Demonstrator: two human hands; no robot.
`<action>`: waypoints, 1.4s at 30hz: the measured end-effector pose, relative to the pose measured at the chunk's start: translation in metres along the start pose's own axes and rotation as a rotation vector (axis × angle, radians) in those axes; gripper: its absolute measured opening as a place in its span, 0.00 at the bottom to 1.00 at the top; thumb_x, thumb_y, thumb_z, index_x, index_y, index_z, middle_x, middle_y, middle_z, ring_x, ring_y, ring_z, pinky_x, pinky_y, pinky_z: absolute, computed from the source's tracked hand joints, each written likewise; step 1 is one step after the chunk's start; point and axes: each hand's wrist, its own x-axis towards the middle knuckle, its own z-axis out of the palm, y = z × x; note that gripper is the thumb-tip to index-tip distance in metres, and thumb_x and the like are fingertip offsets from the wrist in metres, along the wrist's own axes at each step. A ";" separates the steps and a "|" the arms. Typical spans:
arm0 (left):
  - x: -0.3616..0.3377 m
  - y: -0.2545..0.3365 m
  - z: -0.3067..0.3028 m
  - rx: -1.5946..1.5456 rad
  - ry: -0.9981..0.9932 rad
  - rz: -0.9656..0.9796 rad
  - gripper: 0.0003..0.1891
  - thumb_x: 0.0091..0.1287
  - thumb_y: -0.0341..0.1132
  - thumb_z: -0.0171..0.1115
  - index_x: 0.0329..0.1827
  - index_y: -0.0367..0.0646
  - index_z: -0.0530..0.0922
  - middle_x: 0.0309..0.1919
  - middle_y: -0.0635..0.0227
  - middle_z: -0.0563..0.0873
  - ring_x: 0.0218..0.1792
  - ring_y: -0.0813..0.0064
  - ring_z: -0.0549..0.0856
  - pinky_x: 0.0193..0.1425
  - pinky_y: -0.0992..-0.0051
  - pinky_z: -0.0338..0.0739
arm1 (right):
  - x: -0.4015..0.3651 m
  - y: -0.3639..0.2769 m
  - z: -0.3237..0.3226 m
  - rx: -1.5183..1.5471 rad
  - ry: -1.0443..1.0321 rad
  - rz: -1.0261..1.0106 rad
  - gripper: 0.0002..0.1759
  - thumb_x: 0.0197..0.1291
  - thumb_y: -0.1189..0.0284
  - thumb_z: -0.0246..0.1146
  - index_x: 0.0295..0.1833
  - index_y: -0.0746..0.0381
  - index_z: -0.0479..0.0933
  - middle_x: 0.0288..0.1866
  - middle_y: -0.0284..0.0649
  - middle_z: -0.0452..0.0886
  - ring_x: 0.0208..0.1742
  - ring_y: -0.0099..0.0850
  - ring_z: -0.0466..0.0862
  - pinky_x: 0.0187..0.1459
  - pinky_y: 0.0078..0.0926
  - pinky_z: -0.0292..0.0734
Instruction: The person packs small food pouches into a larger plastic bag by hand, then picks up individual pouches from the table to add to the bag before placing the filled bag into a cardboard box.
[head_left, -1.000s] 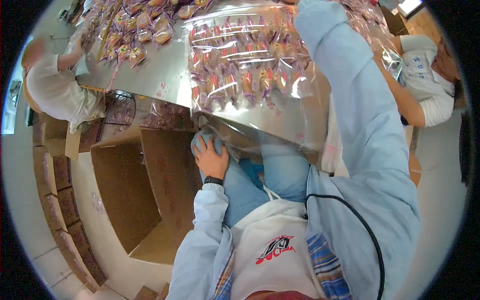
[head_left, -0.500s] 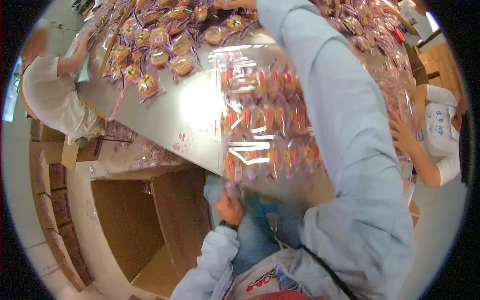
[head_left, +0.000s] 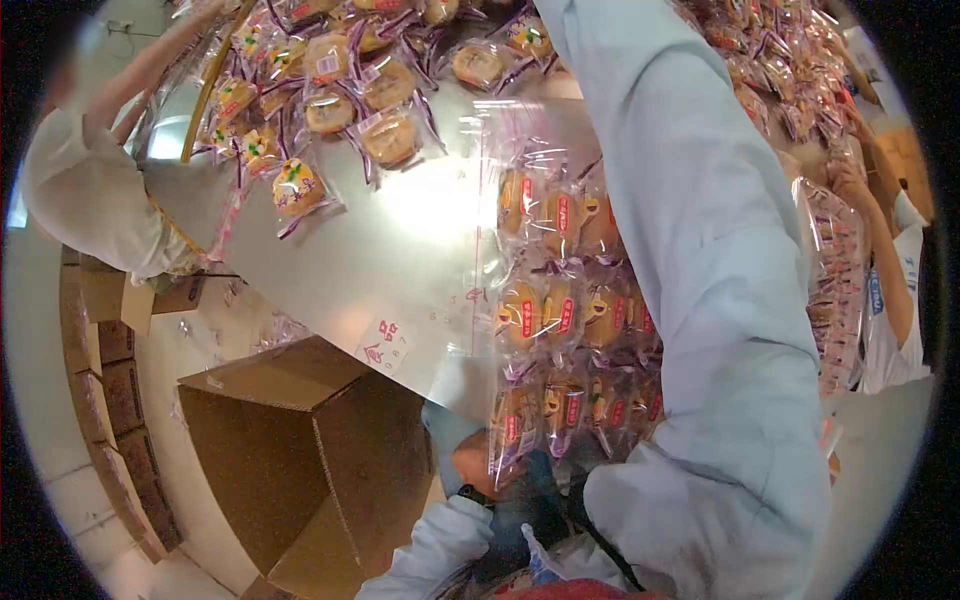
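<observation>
A large clear plastic bag (head_left: 540,150) lies on the metal table, with rows of individually wrapped round cakes (head_left: 520,310) inside it, standing on edge. My left hand (head_left: 474,464) is at the bag's near left corner, below the table edge. Its fingers look closed on the plastic, partly hidden by it and by the lowest wrapped cake (head_left: 515,425). My right arm stretches up across the bag in a light blue sleeve (head_left: 710,230). Past the top of the view, my right hand is out of sight. A pile of wrapped cakes (head_left: 390,135) lies at the table's far side.
An open cardboard box (head_left: 375,450) stands below the table edge at left. A co-worker in a white shirt (head_left: 80,200) reaches over the table at left. Another person's arm (head_left: 880,230) is at right by a filled bag (head_left: 835,280). More cakes (head_left: 780,70) are heaped at upper right.
My right hand has left the view at the top, where it was at the cake pile. The left hand sits slightly lower and right. My view has shifted, and the bagged cakes appear larger.
</observation>
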 end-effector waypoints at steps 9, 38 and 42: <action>0.028 0.082 -0.016 0.449 0.226 0.211 0.10 0.57 0.47 0.73 0.30 0.52 0.87 0.21 0.57 0.83 0.24 0.51 0.84 0.28 0.54 0.78 | -0.039 0.008 -0.023 -0.106 -0.159 -0.064 0.61 0.36 0.60 0.85 0.80 0.44 0.64 0.77 0.48 0.66 0.81 0.52 0.63 0.67 0.79 0.67; -0.009 0.075 -0.022 0.420 0.256 0.178 0.18 0.66 0.45 0.66 0.23 0.44 0.78 0.21 0.53 0.83 0.24 0.44 0.83 0.28 0.52 0.74 | -0.537 0.119 -0.203 0.594 0.321 0.064 0.51 0.38 0.76 0.78 0.75 0.52 0.71 0.68 0.40 0.75 0.68 0.36 0.79 0.68 0.35 0.76; -0.024 0.091 -0.023 0.394 0.323 0.280 0.18 0.66 0.41 0.68 0.22 0.41 0.75 0.18 0.54 0.79 0.20 0.48 0.79 0.25 0.58 0.71 | -0.571 0.112 -0.200 1.027 0.460 0.277 0.50 0.40 0.80 0.77 0.75 0.54 0.69 0.69 0.38 0.75 0.67 0.35 0.79 0.69 0.33 0.76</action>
